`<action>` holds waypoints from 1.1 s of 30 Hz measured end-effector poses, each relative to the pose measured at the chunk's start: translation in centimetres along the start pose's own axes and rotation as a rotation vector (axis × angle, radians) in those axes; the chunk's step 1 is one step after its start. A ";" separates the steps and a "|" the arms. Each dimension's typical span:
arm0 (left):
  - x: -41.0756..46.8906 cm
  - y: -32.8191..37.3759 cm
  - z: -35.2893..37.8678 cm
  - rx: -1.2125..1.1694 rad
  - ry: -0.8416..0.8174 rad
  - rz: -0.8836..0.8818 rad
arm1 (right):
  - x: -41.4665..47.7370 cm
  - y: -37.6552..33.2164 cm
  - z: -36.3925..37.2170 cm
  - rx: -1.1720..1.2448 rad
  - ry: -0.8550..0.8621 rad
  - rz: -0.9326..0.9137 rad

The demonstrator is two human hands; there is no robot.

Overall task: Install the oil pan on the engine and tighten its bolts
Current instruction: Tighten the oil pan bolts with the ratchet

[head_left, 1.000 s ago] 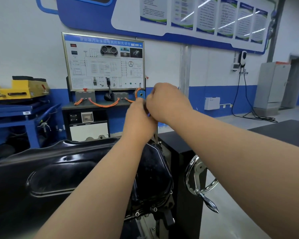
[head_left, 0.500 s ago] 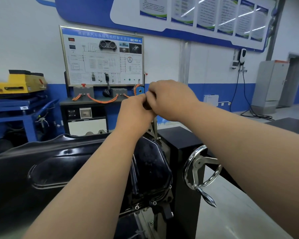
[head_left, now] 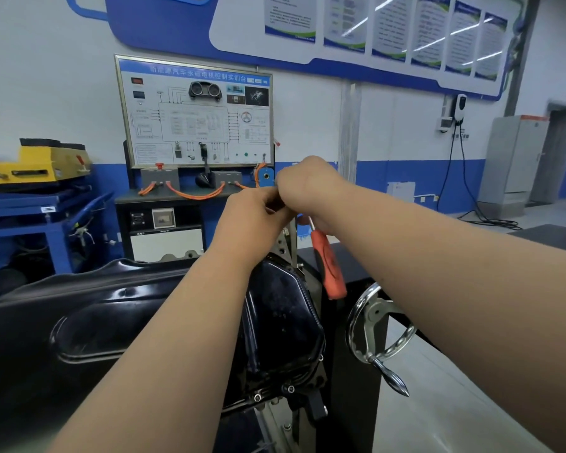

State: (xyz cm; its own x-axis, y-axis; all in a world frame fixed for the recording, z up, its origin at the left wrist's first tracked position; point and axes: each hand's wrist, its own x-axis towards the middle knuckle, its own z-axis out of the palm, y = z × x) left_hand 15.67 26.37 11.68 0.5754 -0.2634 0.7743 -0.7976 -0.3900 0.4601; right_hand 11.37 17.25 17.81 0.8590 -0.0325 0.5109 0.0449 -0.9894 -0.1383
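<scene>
Oil pan (head_left: pixel 111 308), two bolts (head_left: pixel 257 397), left hand (head_left: pixel 252 217), right hand (head_left: pixel 307 188) holding one orange-handled tool (head_left: pixel 330 268)

The black stand (head_left: pixel 350 354) rises from the grey floor (head_left: pixel 455 420) and carries the pan (head_left: pixel 111 322), which juts out to its left. A handwheel (head_left: pixel 378 325) sits on the stand's right face. Left of the stand and farther back, a blue bench (head_left: pixel 30 204) bears a yellow unit (head_left: pixel 36 165). Behind the stand, at the wall, a dark cabinet (head_left: pixel 125 223) bears a board (head_left: pixel 196 112), grey boxes (head_left: pixel 159 179) and orange cables (head_left: pixel 193 194). Right of the stand, farther back, a black mat (head_left: pixel 553 237) lies on the floor.
</scene>
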 end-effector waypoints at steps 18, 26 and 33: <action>0.4 -0.9 -0.5 0.180 -0.206 0.019 | -0.4 3.3 -1.2 -0.324 0.049 -0.351; 0.0 -0.6 -0.1 0.118 -0.252 -0.020 | -1.2 2.1 -2.8 -0.257 -0.313 -0.065; -0.2 0.1 1.4 0.121 -0.301 -0.096 | -1.9 1.4 -4.1 -0.799 -0.186 -0.369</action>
State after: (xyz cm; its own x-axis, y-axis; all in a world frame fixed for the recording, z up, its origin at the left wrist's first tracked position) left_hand 15.74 25.20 10.92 0.6889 -0.4624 0.5583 -0.7203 -0.5228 0.4558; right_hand 7.68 15.35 20.10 0.9321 0.2614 0.2506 0.0258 -0.7381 0.6742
